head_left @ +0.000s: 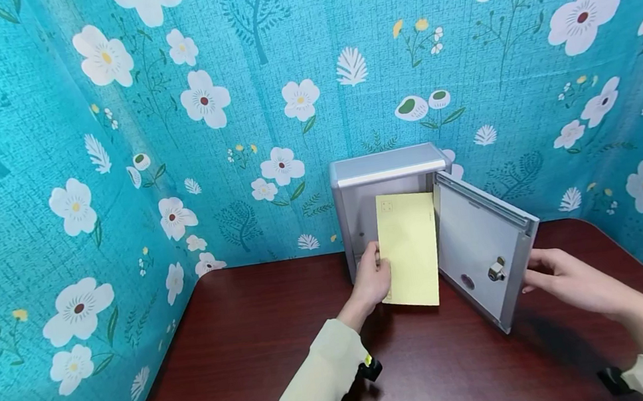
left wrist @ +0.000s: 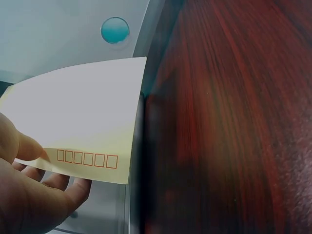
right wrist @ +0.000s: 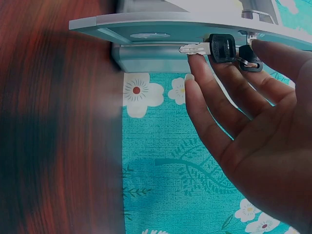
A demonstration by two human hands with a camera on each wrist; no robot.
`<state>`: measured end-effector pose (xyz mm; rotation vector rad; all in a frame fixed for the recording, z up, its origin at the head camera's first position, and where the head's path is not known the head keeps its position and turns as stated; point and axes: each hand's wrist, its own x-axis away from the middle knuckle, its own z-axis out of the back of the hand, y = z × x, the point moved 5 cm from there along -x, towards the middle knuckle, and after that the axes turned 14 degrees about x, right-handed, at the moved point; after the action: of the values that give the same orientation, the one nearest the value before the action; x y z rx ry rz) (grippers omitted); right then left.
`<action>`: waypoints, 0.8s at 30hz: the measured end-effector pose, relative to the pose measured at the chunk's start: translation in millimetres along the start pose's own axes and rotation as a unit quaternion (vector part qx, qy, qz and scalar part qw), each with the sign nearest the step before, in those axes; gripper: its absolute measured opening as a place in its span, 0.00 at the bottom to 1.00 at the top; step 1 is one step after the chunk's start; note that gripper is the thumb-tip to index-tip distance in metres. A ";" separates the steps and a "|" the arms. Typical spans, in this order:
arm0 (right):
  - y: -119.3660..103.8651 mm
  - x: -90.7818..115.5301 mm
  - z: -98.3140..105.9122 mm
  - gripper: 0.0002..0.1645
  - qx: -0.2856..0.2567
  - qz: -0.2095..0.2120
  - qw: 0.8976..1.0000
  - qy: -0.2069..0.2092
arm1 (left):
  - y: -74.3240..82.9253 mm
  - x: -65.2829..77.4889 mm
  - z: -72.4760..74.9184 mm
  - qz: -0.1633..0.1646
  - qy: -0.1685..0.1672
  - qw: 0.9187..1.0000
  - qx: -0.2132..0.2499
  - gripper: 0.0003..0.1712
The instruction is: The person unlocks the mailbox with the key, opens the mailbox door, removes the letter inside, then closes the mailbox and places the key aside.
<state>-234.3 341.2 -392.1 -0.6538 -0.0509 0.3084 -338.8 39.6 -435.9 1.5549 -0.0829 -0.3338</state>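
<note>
My left hand (head_left: 371, 281) pinches the left edge of a pale yellow envelope (head_left: 408, 250), thumb on the near face and fingers behind. The envelope stands upright in front of a silver metal mailbox (head_left: 389, 165). Red postcode boxes show on it in the left wrist view. The mailbox door (head_left: 475, 228) is swung out to the right, with a lock (head_left: 496, 269) on its inner side. On the outer side, my right hand (right wrist: 258, 112) pinches a black-headed key (right wrist: 251, 66) at the lock. A second key (right wrist: 222, 48) hangs with it, lying against the fingers.
The mailbox stands at the back of a dark red wood-grain table (head_left: 254, 342). Blue floral cloth (head_left: 261, 101) hangs behind and at the sides. A round hole (left wrist: 115, 30) shows in the mailbox in the left wrist view.
</note>
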 end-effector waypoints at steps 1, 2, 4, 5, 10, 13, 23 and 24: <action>-0.1 0.2 0.0 0.28 0.001 -0.001 1.000 0.000 | 0.1 0.6 0.1 0.000 0.000 1.000 0.001 0.16; -0.3 0.4 0.0 0.28 0.001 -0.001 1.000 0.001 | -0.1 1.0 0.3 -0.001 0.001 1.000 0.002 0.16; -0.6 0.8 -0.1 0.28 0.000 0.001 1.000 0.001 | 0.9 3.1 0.6 -0.003 -0.001 1.000 0.007 0.15; -0.8 0.9 -0.2 0.28 -0.001 0.002 1.000 0.001 | 1.2 4.2 0.7 -0.002 -0.003 1.000 0.011 0.15; -1.2 1.5 -1.1 0.29 -0.008 0.006 1.000 -0.002 | 2.5 9.1 1.6 -0.003 -0.009 1.000 0.023 0.15; -1.3 1.7 -1.5 0.29 -0.011 0.007 1.000 -0.004 | 3.3 10.8 2.5 -0.004 -0.010 1.000 0.027 0.15; -5.3 1.3 -2.6 0.28 -0.012 0.017 1.000 0.000 | 7.1 17.9 12.8 -0.008 -0.010 1.000 0.015 0.14; -5.7 1.3 -2.6 0.27 -0.011 0.018 1.000 0.000 | 7.2 18.5 13.9 -0.007 -0.011 1.000 0.015 0.14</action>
<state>-231.2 335.8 -390.8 -0.6777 -0.0424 0.3418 -323.7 21.2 -431.4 1.5827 -0.0935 -0.3622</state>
